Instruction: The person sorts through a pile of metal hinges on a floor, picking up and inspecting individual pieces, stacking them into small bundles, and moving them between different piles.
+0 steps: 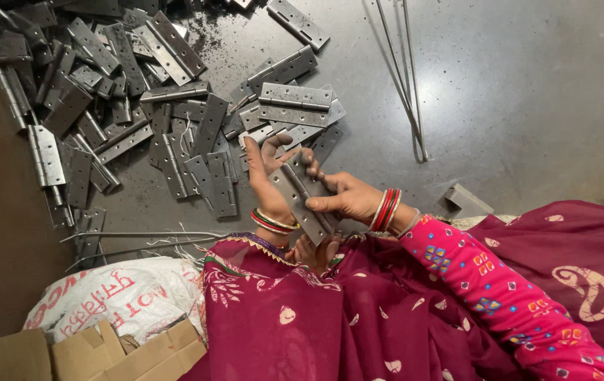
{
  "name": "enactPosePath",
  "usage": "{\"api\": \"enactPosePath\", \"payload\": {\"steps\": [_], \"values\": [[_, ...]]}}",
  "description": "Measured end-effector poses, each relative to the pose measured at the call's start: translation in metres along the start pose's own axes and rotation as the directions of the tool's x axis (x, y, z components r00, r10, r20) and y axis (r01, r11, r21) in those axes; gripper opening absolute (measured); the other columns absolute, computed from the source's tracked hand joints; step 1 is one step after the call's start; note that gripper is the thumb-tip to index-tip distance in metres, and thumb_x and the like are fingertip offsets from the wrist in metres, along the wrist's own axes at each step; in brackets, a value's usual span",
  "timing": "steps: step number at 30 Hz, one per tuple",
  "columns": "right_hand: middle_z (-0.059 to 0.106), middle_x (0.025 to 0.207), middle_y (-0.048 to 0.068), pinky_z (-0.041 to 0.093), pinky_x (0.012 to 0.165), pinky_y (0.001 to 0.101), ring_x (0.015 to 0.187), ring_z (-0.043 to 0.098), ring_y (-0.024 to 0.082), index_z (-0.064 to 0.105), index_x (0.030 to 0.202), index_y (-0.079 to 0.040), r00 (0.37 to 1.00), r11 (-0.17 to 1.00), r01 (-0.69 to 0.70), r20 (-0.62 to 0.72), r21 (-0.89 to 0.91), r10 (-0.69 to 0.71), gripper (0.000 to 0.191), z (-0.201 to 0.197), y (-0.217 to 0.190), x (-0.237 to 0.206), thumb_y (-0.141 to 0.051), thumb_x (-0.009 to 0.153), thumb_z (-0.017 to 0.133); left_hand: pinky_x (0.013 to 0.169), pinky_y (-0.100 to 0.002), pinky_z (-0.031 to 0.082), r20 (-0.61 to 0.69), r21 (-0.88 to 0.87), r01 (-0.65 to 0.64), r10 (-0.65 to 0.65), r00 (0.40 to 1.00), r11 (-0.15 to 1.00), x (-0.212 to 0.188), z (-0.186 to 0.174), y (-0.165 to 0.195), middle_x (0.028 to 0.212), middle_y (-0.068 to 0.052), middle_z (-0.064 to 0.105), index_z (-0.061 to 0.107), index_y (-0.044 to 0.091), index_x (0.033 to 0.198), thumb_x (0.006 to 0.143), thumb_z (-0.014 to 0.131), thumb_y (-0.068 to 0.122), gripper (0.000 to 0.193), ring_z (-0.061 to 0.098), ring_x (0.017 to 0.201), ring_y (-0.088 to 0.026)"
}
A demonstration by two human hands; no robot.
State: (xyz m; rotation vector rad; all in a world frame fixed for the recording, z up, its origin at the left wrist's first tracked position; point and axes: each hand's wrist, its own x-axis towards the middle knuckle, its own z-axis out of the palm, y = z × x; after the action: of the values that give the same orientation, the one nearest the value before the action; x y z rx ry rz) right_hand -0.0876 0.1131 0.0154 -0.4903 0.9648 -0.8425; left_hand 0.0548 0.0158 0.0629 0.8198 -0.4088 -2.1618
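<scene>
I hold a grey metal hinge with several screw holes just above my lap. My left hand grips its left leaf, fingers curled over the top edge. My right hand pinches the right side, thumb pressed on the plate. Both wrists wear red, green and white bangles. A large heap of similar grey hinges lies on the dark floor just beyond my hands.
Thin metal rods lie on the floor at the upper right, and more rods at the left near my knee. A small metal piece sits at the right. A white printed sack and cardboard lie at the lower left.
</scene>
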Motion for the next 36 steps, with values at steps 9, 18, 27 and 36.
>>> {"api": "enactPosePath", "payload": {"steps": [9, 18, 27, 36], "values": [[0.071, 0.107, 0.0, 0.058, 0.079, 0.027, 0.094, 0.067, 0.008, 0.067, 0.127, -0.001, 0.995, 0.993, 0.101, 0.011, -0.061, -0.1, 0.046, 0.007, 0.007, 0.004, -0.027, 0.091, 0.079, 0.066, -0.04, 0.051, -0.002, 0.0, -0.062, 0.062, 0.998, 0.998, -0.009, -0.005, 0.001, 0.081, -0.015, 0.055, 0.044, 0.009, 0.117, 0.1, 0.039, 0.07, 0.063, 0.057, 0.07, -0.025], [0.072, 0.103, 0.002, 0.057, 0.073, 0.0274, 0.087, 0.068, 0.011, 0.065, 0.126, -0.004, 0.988, 0.991, 0.111, -0.099, -0.077, -0.119, 0.042, -0.005, -0.014, 0.0, -0.022, 0.091, 0.078, 0.098, -0.044, 0.059, 0.164, 0.043, 0.024, -0.031, 0.986, 0.999, -0.01, -0.001, 0.006, 0.121, -0.019, 0.071, 0.053, -0.001, 0.131, 0.092, 0.059, 0.044, 0.059, 0.072, 0.113, -0.028], [0.074, 0.1, 0.003, 0.063, 0.073, 0.0305, 0.085, 0.073, 0.014, 0.062, 0.124, -0.005, 0.958, 0.968, 0.248, -0.138, -0.038, -0.251, 0.038, -0.01, 0.019, 0.02, -0.014, 0.09, 0.076, 0.088, -0.032, 0.06, 0.285, 0.529, -0.295, 0.161, 0.945, 0.796, 0.004, -0.025, -0.018, 0.114, -0.013, 0.073, 0.062, -0.005, 0.125, 0.099, 0.068, 0.004, 0.028, 0.071, 0.101, -0.018], [0.076, 0.094, 0.008, 0.06, 0.075, 0.0324, 0.091, 0.075, 0.012, 0.067, 0.119, -0.002, 0.559, 0.658, 0.272, -0.441, -0.702, -0.702, 0.033, 0.011, 0.043, 0.019, -0.001, 0.087, 0.073, 0.087, -0.028, 0.058, 0.137, 0.759, -0.466, 0.588, 0.797, 0.455, -0.001, -0.024, -0.081, 0.108, -0.011, 0.074, 0.062, -0.004, 0.126, 0.097, 0.071, 0.003, 0.031, 0.071, 0.099, -0.015]]}}
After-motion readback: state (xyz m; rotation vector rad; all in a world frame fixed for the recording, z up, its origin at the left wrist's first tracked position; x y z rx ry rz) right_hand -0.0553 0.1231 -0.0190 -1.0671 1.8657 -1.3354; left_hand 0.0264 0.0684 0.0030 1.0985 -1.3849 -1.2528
